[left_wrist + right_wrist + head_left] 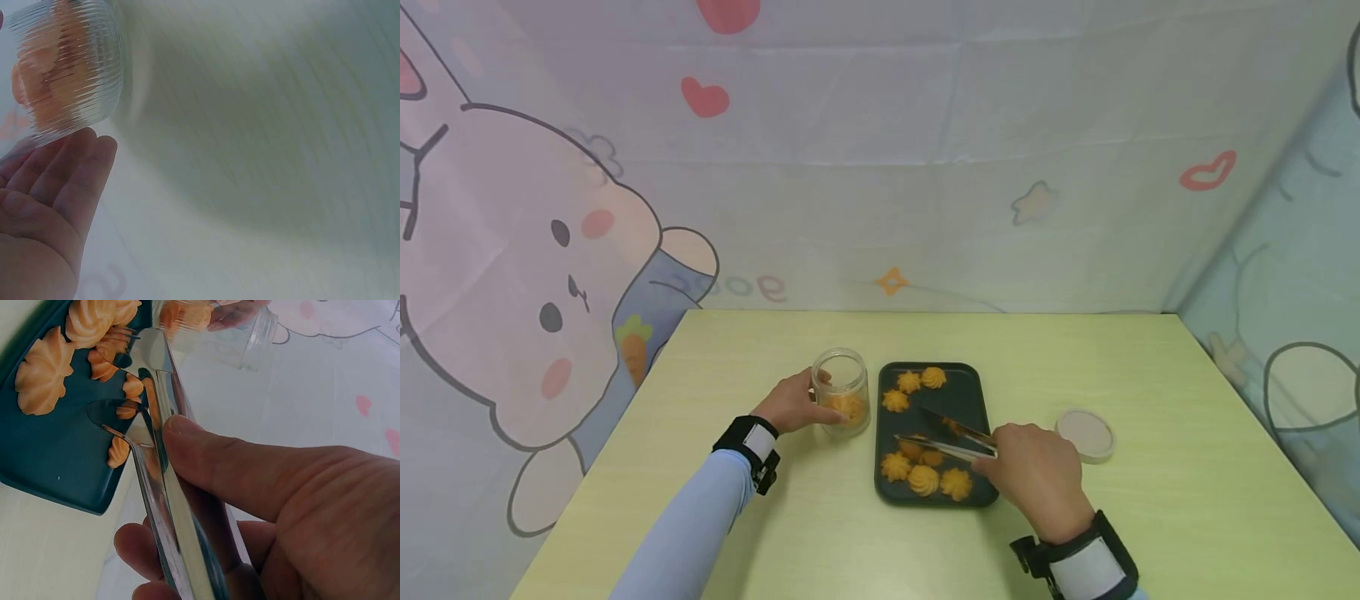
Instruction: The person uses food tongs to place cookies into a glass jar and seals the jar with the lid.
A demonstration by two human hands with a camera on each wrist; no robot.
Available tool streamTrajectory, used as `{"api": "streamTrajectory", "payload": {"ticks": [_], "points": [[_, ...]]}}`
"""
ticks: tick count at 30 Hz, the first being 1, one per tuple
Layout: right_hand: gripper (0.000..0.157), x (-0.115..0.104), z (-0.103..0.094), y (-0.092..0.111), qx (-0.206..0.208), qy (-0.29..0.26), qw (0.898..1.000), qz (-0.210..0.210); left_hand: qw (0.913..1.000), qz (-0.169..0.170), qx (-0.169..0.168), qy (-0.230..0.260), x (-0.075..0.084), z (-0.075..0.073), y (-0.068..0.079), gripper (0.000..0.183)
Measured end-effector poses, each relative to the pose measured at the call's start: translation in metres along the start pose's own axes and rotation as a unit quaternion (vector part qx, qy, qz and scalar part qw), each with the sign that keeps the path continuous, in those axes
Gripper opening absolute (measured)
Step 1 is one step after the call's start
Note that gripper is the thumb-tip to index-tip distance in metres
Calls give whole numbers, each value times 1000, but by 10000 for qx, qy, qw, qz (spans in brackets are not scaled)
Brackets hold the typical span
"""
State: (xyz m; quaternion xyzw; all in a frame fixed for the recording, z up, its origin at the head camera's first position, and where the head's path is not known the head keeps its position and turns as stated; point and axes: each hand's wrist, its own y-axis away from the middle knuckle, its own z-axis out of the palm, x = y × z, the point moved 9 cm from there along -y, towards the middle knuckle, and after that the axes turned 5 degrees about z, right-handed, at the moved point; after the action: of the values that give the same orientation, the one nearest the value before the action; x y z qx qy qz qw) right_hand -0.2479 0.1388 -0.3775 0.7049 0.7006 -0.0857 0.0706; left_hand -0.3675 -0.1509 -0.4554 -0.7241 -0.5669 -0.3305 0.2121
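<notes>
A clear glass jar [842,380] with swirled cookies in its lower part stands upright left of the tray. My left hand [797,403] holds it from the side, thumb in front and fingers behind. Ribbed glass shows in the left wrist view, beside the fingers [81,175]. Metal tongs [947,448] are in my right hand [1037,475], gripped by thumb and fingers. Their two ends are spread apart over the dark green tray [964,392]. Several piped golden cookies [923,480] lie on the tray. Whether the tongs' ends touch a cookie, I cannot tell.
A round pale lid [1086,434] lies on the table right of the tray, close behind my right hand. The light wooden table [1187,500] ends at a printed cloth backdrop [880,208], with another cloth along the right side.
</notes>
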Motion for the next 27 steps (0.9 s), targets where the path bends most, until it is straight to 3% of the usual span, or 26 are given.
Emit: {"api": "streamTrajectory", "payload": {"ticks": [27], "points": [[34, 17, 1, -8, 312, 6, 9989, 357, 10000, 55, 34, 8, 4, -1, 4, 72]]}}
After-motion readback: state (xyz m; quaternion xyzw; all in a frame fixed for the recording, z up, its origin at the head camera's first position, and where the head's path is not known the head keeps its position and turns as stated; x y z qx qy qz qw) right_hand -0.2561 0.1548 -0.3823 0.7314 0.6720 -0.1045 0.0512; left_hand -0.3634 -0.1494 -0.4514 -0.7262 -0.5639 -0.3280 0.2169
